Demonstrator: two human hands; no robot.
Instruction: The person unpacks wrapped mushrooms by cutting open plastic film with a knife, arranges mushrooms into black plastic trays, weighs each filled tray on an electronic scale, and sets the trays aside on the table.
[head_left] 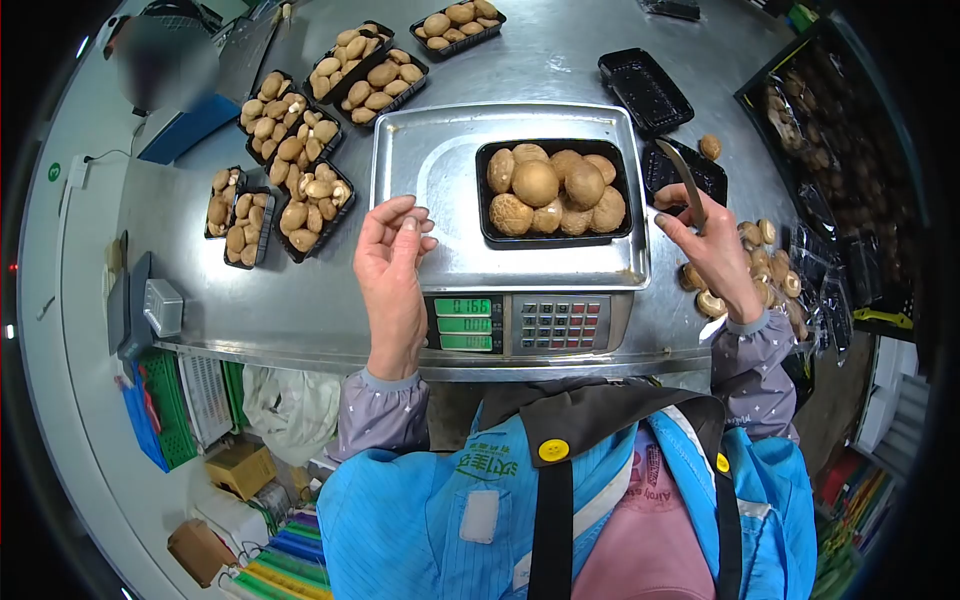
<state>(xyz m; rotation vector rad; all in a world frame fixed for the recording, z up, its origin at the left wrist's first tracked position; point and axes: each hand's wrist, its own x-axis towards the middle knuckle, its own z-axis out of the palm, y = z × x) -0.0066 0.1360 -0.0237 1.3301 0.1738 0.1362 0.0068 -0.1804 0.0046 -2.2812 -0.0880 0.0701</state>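
On a broad silver steel table (285, 315), a boxy metal scale (420, 150) bears a black rectangular plastic tray (555, 240), long axis running left to right. The tray sits between the bare left hand (392, 275), fingers loosely bent around nothing, and the nearer bare right hand (718, 250), fingers curled on a curved metal knife (683, 172), handle hidden. Round brown mushrooms (535, 183) hide the tray's floor; the scale's lower 2 readouts (465, 333) blur.

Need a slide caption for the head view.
Black tray of mushrooms on a scale, right hand holding a curved blade, left hand empty.
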